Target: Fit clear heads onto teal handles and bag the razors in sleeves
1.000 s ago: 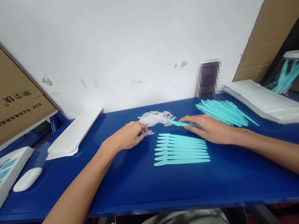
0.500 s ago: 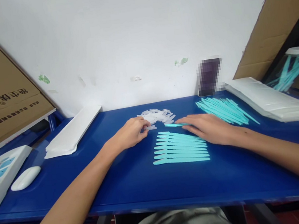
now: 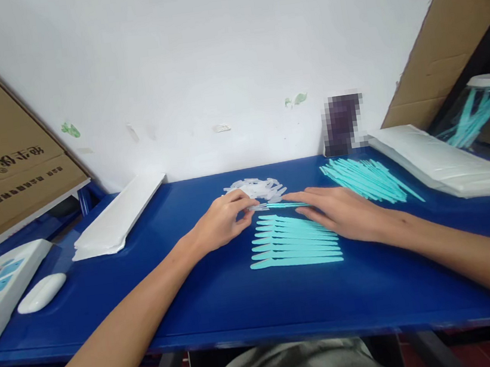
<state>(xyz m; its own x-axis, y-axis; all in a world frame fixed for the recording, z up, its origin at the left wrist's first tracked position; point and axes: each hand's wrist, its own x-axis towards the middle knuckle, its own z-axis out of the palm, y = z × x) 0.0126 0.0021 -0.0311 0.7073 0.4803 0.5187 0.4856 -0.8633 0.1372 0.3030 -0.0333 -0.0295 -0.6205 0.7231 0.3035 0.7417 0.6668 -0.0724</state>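
Note:
My left hand (image 3: 228, 219) pinches a small clear plastic cap (image 3: 259, 207) between thumb and fingertips. My right hand (image 3: 342, 207) is closed on a turquoise eyebrow razor (image 3: 288, 205), which points left. The razor's tip meets the cap; whether it sits inside cannot be told. Just below, a row of turquoise eyebrow razors (image 3: 296, 249) lies side by side, wide ends to the left. Behind my hands is a pile of clear caps (image 3: 257, 188). A loose heap of turquoise eyebrow razors (image 3: 366, 179) lies beyond my right hand.
On the blue table (image 3: 225, 306), white flat packaging (image 3: 118, 218) lies at left and a white packet (image 3: 445, 163) at right. A white mouse (image 3: 43, 293) and a white-and-blue device (image 3: 1, 288) sit far left. A lidded clear container (image 3: 479, 110) holds turquoise sticks.
My left hand has moved slightly right with the cap, closing the gap to the razor in my right hand. The right hand has barely moved.

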